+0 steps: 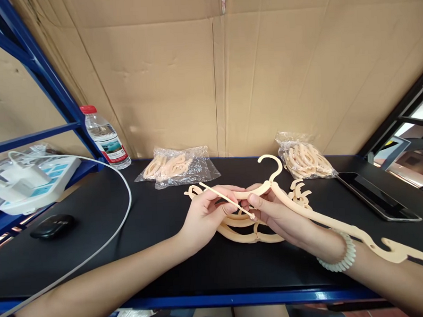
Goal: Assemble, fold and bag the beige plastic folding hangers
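My left hand [200,220] is closed, pinching a thin cream rod [242,210] that slants down to the right. My right hand [283,218] is wrapped round a cream plastic clothes hanger [306,211], its hook [276,164] pointing up. One arm of this hanger reaches right across my right forearm; the other runs left toward my left fingers, which partly hide its end. The rod's lower end lies near my right fingertips; I cannot tell whether it touches the hanger. Below both hands, more cream hangers [237,235] lie on the black table, partly covered.
Behind are two clear bags of cream hanger parts, one left [174,167] and one right [305,158]. Loose cream pieces [299,195] lie right of my hands. A tablet [380,197], black mouse [52,226], water bottle [107,138], white cable [124,215] and power strip [61,178] surround the workspace.
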`<state>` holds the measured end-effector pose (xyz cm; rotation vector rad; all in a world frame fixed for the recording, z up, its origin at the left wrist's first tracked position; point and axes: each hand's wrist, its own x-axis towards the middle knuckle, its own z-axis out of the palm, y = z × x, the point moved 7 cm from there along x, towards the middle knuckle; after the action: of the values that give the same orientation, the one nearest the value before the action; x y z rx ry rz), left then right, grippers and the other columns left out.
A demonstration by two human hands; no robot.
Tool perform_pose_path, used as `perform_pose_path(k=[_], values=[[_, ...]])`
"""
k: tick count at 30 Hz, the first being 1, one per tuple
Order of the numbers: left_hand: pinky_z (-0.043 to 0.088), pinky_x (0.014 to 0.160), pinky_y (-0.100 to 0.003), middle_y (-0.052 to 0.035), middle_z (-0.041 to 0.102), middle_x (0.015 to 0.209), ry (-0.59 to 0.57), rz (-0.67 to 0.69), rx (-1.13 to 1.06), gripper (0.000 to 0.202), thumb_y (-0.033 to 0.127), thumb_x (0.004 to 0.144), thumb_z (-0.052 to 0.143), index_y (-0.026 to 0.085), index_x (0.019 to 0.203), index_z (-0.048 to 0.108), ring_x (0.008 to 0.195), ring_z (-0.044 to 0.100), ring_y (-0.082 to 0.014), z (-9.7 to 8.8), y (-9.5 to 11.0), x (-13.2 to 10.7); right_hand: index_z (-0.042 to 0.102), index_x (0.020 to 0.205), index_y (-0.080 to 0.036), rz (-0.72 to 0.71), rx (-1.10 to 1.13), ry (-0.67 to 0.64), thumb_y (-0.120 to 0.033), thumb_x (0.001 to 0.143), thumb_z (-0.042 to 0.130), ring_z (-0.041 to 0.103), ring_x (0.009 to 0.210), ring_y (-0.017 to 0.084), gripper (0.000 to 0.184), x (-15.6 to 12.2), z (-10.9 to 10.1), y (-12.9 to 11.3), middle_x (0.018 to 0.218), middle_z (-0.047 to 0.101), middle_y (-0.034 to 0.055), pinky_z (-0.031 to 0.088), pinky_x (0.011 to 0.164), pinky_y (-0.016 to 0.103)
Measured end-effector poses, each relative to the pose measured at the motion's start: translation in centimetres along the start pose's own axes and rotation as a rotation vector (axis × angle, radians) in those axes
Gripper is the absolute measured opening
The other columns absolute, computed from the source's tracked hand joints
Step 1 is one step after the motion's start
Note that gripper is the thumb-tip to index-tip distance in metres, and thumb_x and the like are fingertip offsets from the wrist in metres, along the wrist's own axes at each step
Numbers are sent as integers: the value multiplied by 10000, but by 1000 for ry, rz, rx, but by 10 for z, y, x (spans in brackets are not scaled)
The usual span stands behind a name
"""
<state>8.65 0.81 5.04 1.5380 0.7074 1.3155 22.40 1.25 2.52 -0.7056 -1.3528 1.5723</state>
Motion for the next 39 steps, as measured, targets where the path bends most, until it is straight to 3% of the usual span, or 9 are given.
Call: perform_pose_path(k=[6, 9, 12, 16, 20, 27, 39], values=[[547, 878, -359, -92, 679, 1174, -109, -82, -91, 23, 190, 830, 693, 185, 808, 697, 1046, 661, -249, 12, -7, -4, 633, 781, -199, 76, 134, 57, -351, 810, 741, 580, 673, 102, 190, 0, -1, 4, 752, 633, -20, 487, 589, 216], [571, 821, -345, -105, 598, 1299, -135, -107, -135, 40, 211, 860, 666, 176, 846, 677, 1020, 666, -243, 13, -4, -6, 618, 784, -204, 9, 100, 105, -330, 821, 726, 578, 685, 104, 170, -1, -7, -7, 762, 610, -20, 478, 531, 193], [572, 800, -331, -90, 539, 1363, -59, -103, -161, 69, 242, 883, 645, 178, 856, 648, 1023, 655, -236, 4, 1, -5, 598, 801, -214, -100, 56, 172, -325, 820, 716, 627, 836, 148, 163, -2, -19, -24, 917, 633, 8, 515, 518, 200], [544, 772, -302, -80, 622, 1248, 61, -141, -214, 90, 273, 893, 635, 188, 894, 606, 933, 670, -201, -13, -1, 1, 509, 821, -223, -100, 38, 187, -314, 860, 664, 665, 1044, 222, 184, -1, -32, -30, 1131, 684, 55, 539, 521, 205], [518, 777, -311, -77, 695, 1099, 136, -211, -249, 121, 273, 902, 618, 182, 860, 551, 818, 682, -172, -22, -10, 3, 487, 856, -222, -47, 57, 204, -287, 854, 678, 721, 950, 213, 201, 0, -38, -23, 1046, 728, 60, 557, 553, 203], [504, 742, -300, -24, 693, 875, 143, -233, -235, 167, 293, 858, 680, 193, 865, 546, 692, 646, -137, -20, -13, 1, 506, 847, -222, -6, 13, 176, -318, 796, 749, 723, 897, 194, 266, -1, -34, -10, 1029, 730, 57, 611, 702, 298], [508, 818, -266, -25, 689, 872, 157, -252, -118, 167, 188, 737, 790, 178, 863, 680, 858, 667, -165, -26, -10, 3, 642, 832, -212, -30, -72, 153, -288, 744, 803, 709, 819, 161, 199, -2, -35, -8, 999, 733, 50, 591, 786, 314]])
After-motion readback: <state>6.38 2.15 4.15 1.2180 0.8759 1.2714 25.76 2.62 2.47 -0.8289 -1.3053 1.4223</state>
